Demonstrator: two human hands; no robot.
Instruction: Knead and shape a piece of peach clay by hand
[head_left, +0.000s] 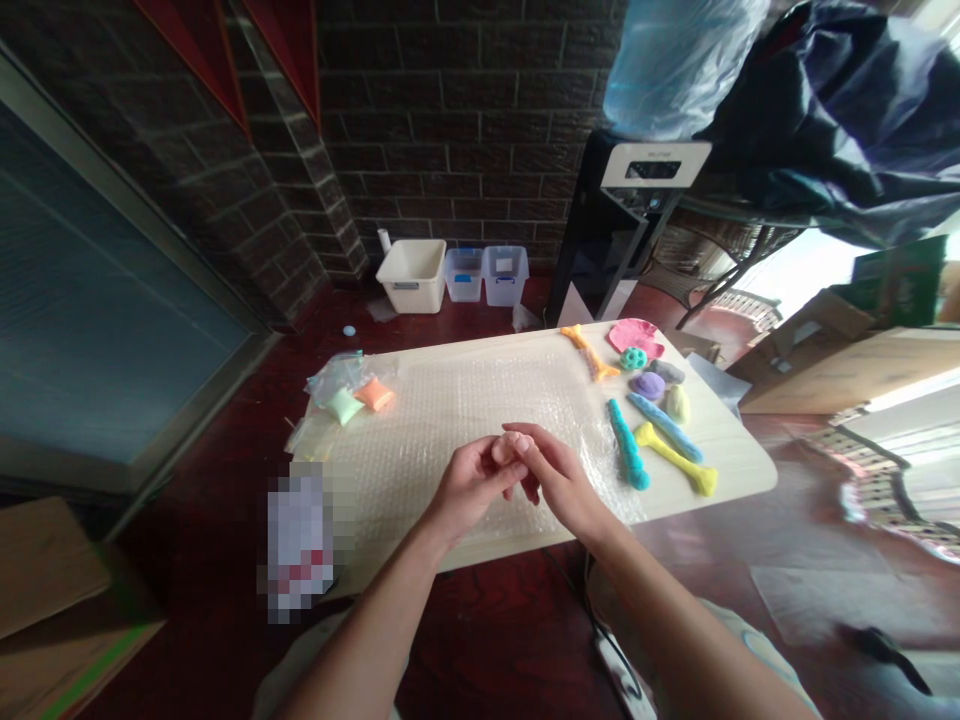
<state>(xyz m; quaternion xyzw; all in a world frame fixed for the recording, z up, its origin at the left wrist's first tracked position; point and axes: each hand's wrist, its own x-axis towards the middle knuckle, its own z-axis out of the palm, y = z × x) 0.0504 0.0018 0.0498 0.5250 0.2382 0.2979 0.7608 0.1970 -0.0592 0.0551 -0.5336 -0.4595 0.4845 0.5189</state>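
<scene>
Over the middle of the table, my left hand [466, 480] and my right hand [556, 470] meet with curled fingers. Between them is a small pale peach lump of modelling clay [508, 447], partly hidden by the fingers. Bubble wrap [420, 450] lies flat on the table beneath. To the right sit shaped clay pieces: a teal stick [627, 445], a yellow bone shape [679, 460], a blue roll [666, 427] and an orange bone shape [590, 353]. At the left are a green clay packet [345, 406] and an orange clay packet [375, 394].
A pink flat clay piece [634, 338], a teal holed ball [634, 358] and a purple lump [648, 385] occupy the table's far right corner. Beyond the table stand a cream bin [412, 280], clear boxes [505, 275] and a water dispenser [615, 220]. Cardboard boxes [847, 360] stand right.
</scene>
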